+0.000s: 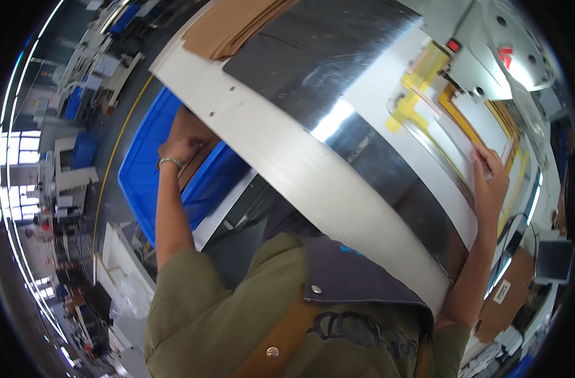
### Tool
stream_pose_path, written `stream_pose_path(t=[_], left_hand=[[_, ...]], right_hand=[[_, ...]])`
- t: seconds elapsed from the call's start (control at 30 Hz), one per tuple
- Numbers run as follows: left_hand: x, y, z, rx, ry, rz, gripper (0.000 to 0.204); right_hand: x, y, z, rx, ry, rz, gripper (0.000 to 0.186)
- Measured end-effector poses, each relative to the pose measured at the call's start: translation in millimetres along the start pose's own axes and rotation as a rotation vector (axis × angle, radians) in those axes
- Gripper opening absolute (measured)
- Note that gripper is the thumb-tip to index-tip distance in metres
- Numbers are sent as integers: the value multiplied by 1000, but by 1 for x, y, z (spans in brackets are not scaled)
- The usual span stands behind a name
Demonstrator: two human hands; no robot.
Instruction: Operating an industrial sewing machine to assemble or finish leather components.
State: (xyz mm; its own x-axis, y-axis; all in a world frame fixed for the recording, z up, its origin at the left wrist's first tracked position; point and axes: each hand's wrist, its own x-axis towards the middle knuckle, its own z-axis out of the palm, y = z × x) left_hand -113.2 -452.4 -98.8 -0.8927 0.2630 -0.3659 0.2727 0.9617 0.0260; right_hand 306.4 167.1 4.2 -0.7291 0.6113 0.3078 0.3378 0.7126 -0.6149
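Observation:
My left hand (185, 143) reaches down into a blue plastic bin (147, 148) beside the table. Its fingers look curled on a thin brown sheet (191, 121); the fingertips are partly hidden. More brown material (198, 165) lies in the bin under that hand. On the right, my right hand (490, 171) is at a yellow-edged frame (462, 120) on the machine bed. Its thumb and fingers are bent together at the frame's near corner. Next to the frame, yellow clamp-like parts (421, 70) sit on a white plate.
A pale worktable edge (287, 170) runs diagonally between my arms, with a shiny dark metal sheet (306, 50) on top. Stacked brown sheets (234, 28) lie at its far left corner. A white machine head (489, 50) stands over the frame. A brown board (505, 296) is at right.

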Motion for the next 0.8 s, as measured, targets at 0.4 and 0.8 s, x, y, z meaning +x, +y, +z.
stream_pose_path(t=[0.4,0.8], left_hand=[[-5,287,-122,-641,600,857,32],[-13,499,-69,17,299,1491,61]], right_hand=[[81,17,-58,102,-23,164,30],[88,52,-9,160,-206,237,20]])
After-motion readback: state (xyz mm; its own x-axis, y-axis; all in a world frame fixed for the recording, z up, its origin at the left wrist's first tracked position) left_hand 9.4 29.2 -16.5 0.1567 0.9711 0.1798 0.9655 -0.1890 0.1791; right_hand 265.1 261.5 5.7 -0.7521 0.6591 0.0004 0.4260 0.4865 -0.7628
